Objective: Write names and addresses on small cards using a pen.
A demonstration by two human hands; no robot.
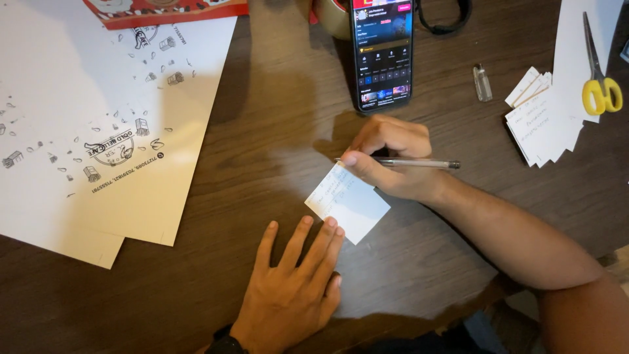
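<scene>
Dark wood bench (pixel 275 98), dim light. Right hand (pixel 393 160) closed on one pen (pixel 406 162), tip at one small paper slip (pixel 347 203), mid-bench. Left hand (pixel 295 288) flat and open, fingertips pinning slip's lower edge. Slip looks light, thin, apt to slide; best held at an edge. One phone (pixel 383 52), one pair of scissors (pixel 599 78), one stack of slips (pixel 540 121).

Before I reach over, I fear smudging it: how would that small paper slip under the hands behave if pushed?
The paper slip looks thin and flat, so probably light and floppy. The left hand pins one edge with its fingertips, which suggests it slides easily on the smooth wooden table.
</scene>
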